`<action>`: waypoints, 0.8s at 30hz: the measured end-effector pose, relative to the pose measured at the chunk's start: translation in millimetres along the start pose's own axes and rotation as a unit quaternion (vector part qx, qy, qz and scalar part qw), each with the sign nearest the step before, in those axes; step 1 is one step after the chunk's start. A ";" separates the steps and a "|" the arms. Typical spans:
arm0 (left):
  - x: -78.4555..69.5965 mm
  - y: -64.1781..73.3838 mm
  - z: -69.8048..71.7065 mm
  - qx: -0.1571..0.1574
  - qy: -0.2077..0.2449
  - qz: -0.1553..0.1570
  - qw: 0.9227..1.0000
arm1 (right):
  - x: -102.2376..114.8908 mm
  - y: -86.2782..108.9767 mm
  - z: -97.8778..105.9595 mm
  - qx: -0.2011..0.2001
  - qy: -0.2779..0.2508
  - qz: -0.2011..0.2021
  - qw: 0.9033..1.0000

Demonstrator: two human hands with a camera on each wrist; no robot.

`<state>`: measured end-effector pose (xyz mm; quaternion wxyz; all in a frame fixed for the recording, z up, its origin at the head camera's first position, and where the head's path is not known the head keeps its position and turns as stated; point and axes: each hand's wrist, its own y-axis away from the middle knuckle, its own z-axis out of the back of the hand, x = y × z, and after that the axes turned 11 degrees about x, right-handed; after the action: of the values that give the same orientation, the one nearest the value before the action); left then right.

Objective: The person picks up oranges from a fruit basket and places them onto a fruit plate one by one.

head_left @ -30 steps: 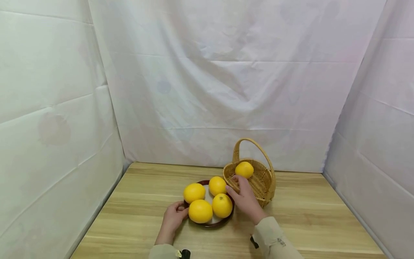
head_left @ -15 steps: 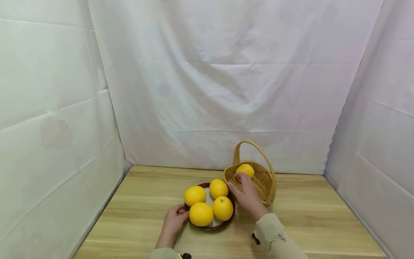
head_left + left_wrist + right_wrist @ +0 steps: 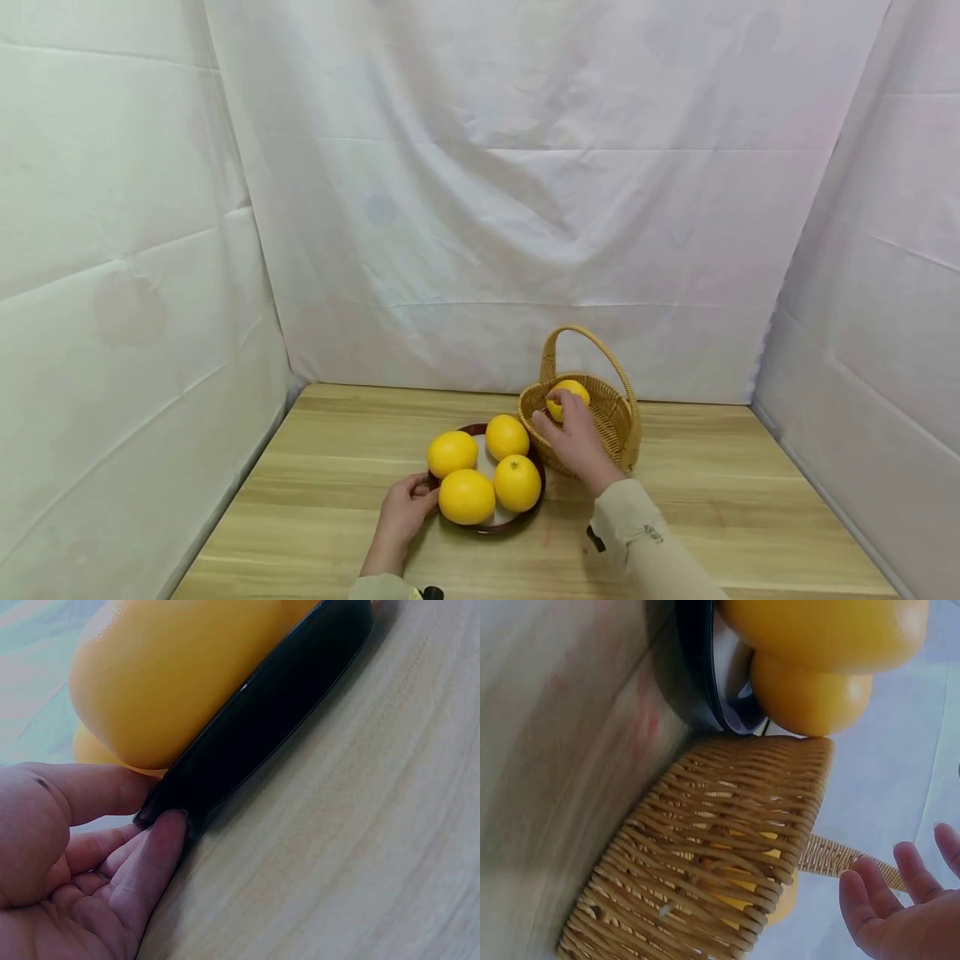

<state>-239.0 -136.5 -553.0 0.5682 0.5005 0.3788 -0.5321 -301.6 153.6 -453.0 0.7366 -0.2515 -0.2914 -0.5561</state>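
Observation:
My left hand (image 3: 405, 507) pinches the left edge of a round tray (image 3: 501, 528) with a dark red rim and pale base. In the left wrist view the thumb (image 3: 159, 859) lies along the tray's outer wall, with fingers at the rim. Several yellow oranges (image 3: 467, 497) sit on the tray. To its right stands a tan wicker basket (image 3: 617, 425) with a tall handle; one orange (image 3: 576, 387) lies inside. My right hand (image 3: 576, 442) is over the basket's near side, its fingertips overlapping that orange. In the right wrist view its relaxed fingers (image 3: 877, 896) hold nothing.
The basket's handle (image 3: 611, 354) arches above its back and right side. White cloth (image 3: 480, 208) hangs behind the wooden table (image 3: 315, 467) and along both sides. The tray and basket stand close together.
My right hand has moved a little forward and up over the basket, now covering part of the orange inside. My left hand stays at the tray's edge. The head view tilted slightly.

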 end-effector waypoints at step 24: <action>0.3 -3.9 0.4 -0.002 -0.007 0.010 1.000 | -8.3 -21.4 11.5 0.020 0.020 -0.009 1.000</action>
<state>-242.8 -136.8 -553.9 0.5770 0.4991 0.3708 -0.5296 -325.7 161.7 -449.8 0.7421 -0.2229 -0.2895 -0.5620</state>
